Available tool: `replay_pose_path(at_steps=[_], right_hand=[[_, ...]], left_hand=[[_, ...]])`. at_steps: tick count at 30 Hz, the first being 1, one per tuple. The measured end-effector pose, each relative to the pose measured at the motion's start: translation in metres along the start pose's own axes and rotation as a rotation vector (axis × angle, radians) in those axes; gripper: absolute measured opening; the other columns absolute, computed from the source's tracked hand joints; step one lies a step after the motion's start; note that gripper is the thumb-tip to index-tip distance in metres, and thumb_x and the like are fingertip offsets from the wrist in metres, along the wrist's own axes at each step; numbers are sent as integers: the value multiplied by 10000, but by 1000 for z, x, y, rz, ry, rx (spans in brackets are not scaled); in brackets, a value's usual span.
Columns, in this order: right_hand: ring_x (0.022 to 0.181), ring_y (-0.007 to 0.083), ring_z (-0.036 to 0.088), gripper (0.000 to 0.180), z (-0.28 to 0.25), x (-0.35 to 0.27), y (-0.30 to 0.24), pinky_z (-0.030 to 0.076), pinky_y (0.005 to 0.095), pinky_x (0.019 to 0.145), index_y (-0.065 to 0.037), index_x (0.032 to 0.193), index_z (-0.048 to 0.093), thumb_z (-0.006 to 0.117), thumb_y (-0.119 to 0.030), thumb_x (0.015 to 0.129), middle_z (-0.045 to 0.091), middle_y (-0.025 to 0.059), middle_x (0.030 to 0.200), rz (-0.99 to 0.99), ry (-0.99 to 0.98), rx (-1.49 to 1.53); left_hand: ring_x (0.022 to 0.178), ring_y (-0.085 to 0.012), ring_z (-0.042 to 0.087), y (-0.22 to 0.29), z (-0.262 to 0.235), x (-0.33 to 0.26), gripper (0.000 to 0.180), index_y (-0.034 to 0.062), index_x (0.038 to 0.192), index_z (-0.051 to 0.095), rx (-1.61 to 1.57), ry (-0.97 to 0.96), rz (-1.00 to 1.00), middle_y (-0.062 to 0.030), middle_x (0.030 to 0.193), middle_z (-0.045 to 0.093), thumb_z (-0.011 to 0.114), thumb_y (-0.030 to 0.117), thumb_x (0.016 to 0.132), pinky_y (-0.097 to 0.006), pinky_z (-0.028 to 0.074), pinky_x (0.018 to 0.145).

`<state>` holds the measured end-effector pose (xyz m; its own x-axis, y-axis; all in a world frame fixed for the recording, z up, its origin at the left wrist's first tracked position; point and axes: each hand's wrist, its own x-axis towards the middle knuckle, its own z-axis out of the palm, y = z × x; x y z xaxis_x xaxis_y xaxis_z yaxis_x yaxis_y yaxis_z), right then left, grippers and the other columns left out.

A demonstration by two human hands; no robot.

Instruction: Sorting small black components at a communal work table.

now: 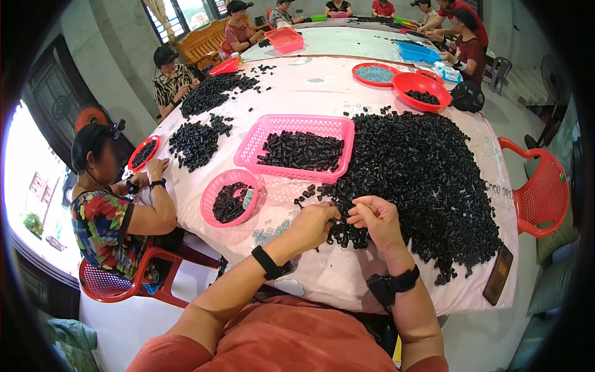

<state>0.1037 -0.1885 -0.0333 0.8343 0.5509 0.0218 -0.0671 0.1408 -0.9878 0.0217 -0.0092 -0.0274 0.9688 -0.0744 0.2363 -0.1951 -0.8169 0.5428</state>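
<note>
My left hand [315,224] is closed, its fingertips turned in at the near left edge of a big heap of small black plastic parts [421,173]. Facing it, my right hand [379,225] is pinched, thumb against fingers, just above the same heap. Whatever sits in either grip is too small to make out. Beside my left forearm lies a scatter of tiny clear pieces [271,234]. A round pink basket [207,197] with black parts stands to the left. Beyond my hands is a rectangular pink basket [297,121], its bottom covered with black parts.
A phone [498,276] lies at the table's right edge, near a red chair [543,197]. Red bowls [434,87] stand farther back. At the left sits a co-worker [105,211] with a small red tray [156,149]; several others work along the far tables.
</note>
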Motion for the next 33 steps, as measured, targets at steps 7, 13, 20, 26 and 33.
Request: replay_pose_path(at_steps=[7,13,20,26,33], right_hand=[[759,125,697,148,5,2,-3,547,232,659,13,1049,667,627,-66,930,718,82,901,25,-82,-93],[735,88,660,155,6,0,4,532,221,651,16,1034,669,679,-35,887,711,48,876,-31,-200,-37],[747,104,672,119,4,4,8,533,219,648,5,998,622,658,-19,887,690,45,855,-41,-175,-56],[776,141,700,84,7,2,-5,543,223,658,-10,983,593,610,-17,901,691,73,881,-6,-103,0],[781,131,697,85,7,2,-1,543,218,663,-36,970,598,623,-24,889,684,58,870,-12,-111,91]], left_hand=[[867,-398,661,26,-20,0,206,-3,1000,676,-80,40,-98,-218,908,677,634,0,798,-437,529,789],[709,-353,672,33,-14,0,312,12,1091,539,-83,104,-124,-203,826,680,670,3,808,-402,518,643],[675,-292,668,30,-30,0,295,12,1083,538,-155,87,-147,-185,811,682,682,28,826,-371,508,622],[692,-283,675,-5,-50,-17,113,-11,908,689,120,47,-217,-175,792,690,651,25,808,-361,523,671],[771,-328,673,-13,-40,-32,130,25,824,698,155,-88,-259,-160,808,681,704,127,744,-403,518,694]])
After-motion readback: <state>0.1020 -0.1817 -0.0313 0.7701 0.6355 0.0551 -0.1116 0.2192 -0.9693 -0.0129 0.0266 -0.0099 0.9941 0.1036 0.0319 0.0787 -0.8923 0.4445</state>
